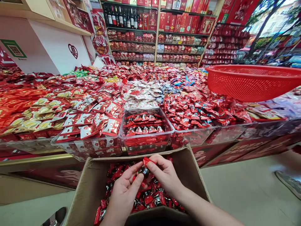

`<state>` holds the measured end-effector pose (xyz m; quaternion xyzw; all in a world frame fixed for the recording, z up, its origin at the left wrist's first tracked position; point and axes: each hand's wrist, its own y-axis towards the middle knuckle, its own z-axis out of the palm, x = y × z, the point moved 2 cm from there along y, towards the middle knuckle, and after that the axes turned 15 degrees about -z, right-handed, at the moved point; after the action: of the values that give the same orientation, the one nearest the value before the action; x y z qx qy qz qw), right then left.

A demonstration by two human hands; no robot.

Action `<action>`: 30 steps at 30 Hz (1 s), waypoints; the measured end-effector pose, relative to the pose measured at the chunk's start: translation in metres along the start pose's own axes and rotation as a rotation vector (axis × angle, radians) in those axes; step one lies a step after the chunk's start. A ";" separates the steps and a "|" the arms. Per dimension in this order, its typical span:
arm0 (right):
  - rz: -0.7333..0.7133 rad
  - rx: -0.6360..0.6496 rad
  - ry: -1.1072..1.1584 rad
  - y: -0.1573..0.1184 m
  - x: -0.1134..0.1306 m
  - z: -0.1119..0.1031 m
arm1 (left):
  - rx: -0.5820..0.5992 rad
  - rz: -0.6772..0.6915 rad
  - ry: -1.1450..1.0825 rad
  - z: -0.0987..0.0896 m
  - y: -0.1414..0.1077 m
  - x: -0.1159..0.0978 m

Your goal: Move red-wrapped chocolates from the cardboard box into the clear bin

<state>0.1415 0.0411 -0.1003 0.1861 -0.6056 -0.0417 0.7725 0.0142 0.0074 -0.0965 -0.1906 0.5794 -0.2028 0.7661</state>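
Centrally, left hand (124, 190) and right hand (166, 177) above open cardboard box (196, 171) of red-wrapped candies (152, 196); fingers of both pinching one red-and-black wrapped candy (145, 171). Just beyond box, clear plastic bin (147, 138) holding similar candies.

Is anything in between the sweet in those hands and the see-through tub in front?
Yes: between the sweet and the tub stand the cardboard box's far wall and the tub's own front rim.
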 end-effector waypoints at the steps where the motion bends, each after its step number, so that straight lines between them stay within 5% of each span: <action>1: 0.041 0.028 0.044 -0.001 -0.002 0.000 | -0.016 -0.011 0.019 -0.001 -0.001 0.001; 6: 0.051 0.147 0.002 -0.002 0.000 0.001 | -0.023 -0.042 0.036 -0.010 -0.005 0.007; 11: -0.332 0.191 -0.386 0.021 0.048 -0.016 | 0.034 -0.024 0.120 -0.021 -0.005 0.007; 16: -0.570 0.161 -0.789 0.082 0.104 -0.049 | -0.039 0.034 0.210 -0.034 0.005 0.014; 20: -0.406 0.451 -1.083 0.121 0.100 -0.059 | -0.056 0.016 0.303 -0.038 0.012 0.026; 25: -0.152 0.876 -1.239 0.139 0.079 -0.054 | -0.071 0.002 0.374 -0.042 0.015 0.033; 30: -0.012 1.052 -1.347 0.149 0.081 -0.042 | -0.055 -0.020 0.382 -0.048 0.019 0.039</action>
<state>0.1792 0.1658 0.0158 0.4592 -0.8753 0.1388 0.0606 -0.0211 -0.0002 -0.1503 -0.1754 0.7175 -0.2270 0.6347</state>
